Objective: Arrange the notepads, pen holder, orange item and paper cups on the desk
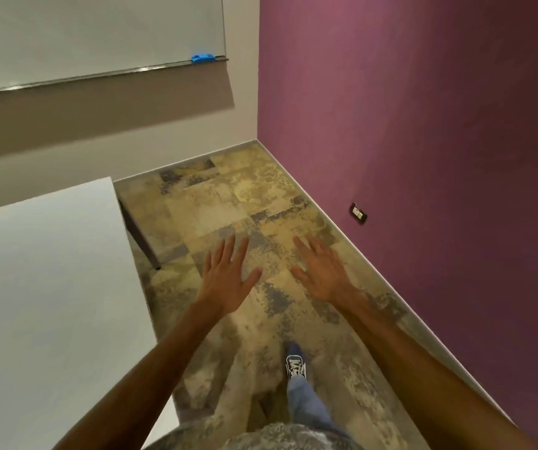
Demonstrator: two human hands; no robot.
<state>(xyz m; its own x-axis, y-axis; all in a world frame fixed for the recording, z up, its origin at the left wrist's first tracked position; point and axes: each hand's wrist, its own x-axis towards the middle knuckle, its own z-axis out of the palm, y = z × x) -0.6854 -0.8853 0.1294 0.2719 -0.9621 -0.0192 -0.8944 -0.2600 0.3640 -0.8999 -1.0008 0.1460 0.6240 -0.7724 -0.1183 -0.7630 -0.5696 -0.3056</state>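
Note:
My left hand and my right hand are stretched out in front of me over the carpet, palms down, fingers straight and spread, holding nothing. The white desk fills the left side of the view, and its visible part is bare. No notepads, pen holder, orange item or paper cups are in view.
A purple wall runs along the right with a socket low down. A whiteboard hangs on the far wall with a blue eraser on its ledge. My right foot stands on the patterned carpet.

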